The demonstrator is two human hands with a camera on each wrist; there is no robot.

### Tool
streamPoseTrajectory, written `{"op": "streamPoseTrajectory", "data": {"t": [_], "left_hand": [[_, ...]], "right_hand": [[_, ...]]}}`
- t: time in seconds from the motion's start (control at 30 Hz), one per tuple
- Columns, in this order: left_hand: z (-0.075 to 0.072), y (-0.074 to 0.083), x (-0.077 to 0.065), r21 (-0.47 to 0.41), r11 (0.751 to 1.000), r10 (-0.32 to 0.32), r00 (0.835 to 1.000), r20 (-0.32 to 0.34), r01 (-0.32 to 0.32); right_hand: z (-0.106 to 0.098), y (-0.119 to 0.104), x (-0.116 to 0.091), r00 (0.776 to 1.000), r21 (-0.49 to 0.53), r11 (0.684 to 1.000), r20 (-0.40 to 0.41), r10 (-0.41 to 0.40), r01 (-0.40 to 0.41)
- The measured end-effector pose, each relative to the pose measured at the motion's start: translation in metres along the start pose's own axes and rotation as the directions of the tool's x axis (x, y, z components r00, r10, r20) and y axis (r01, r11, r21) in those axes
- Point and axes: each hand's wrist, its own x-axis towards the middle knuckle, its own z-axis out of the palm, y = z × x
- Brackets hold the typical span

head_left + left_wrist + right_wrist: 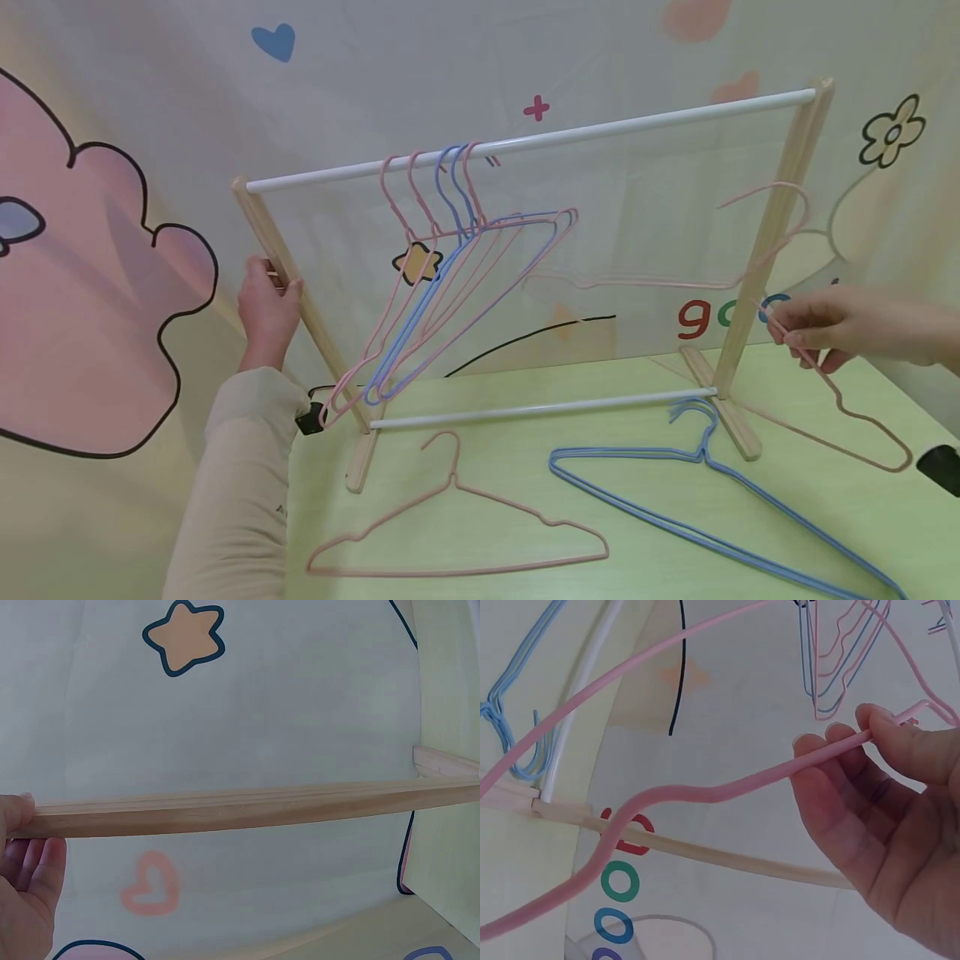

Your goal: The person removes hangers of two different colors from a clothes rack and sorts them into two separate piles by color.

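R grip (832, 325): thumb + fingertips pinching a pink wire hanger (690, 794) by one shoulder, just off its neck. Hanger's up in the air at the rack's R end, tilted, hook opening L & sitting below top-rail level. From the head view it overlaps the R post (775, 218); can't tell if they're touching. One shoulder reaches L of that post, the other runs thru my grip & down R.

L grip (270, 312): thumb one side, fingers the other, holding the wooden L post (247, 814) approx. midway up. Beige sleeve (240, 483) on that arm.

Btwn the posts: white top rail (637, 126) w/ at least 5 hung hangers (465, 236), bunched L of ctr. Hooks L to R: pink, pink, blue, blue, pink. White lower rail (543, 408) joins the posts near the base, wooden feet (738, 429) under each end.

Light green counter (525, 450) under it all. On it, in front of the rack: 1 pink spare hanger (450, 573) lying flat, L side, hook twd the rack; R of it, blue hangers (703, 454), 2 at least, stacked, hooks by the lower rail's R end.

Bkgd: pale backdrop (637, 50) w/ cartoon prints, incl. blue heart (274, 42) upper L, flower (892, 131) upper R.
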Motion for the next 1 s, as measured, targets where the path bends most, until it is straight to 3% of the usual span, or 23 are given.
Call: {"op": "streamPoseTrajectory", "data": {"t": [0.3,0.5,0.77,1.0], "left_hand": [[0.000,-0.001,-0.002,0.009,1.000,0.006,1.000,0.002,-0.006],[0.000,-0.002,-0.002,0.010,1.000,0.007,1.000,-0.005,-0.007],[0.001,-0.003,-0.001,0.008,1.000,0.014,1.000,-0.012,-0.014],[0.001,-0.002,0.000,-0.002,1.000,0.018,1.000,-0.009,-0.018]], "right_hand": [[0.028,-0.010,0.016,0.987,0.040,0.997,0.144,-0.069,0.064],[0.044,-0.020,0.027,0.973,0.019,0.991,0.188,-0.137,0.135],[0.065,-0.034,0.047,0.964,0.055,0.992,0.235,-0.125,0.115],[0.085,-0.046,0.062,0.947,0.067,0.985,0.273,-0.169,0.157]]}}
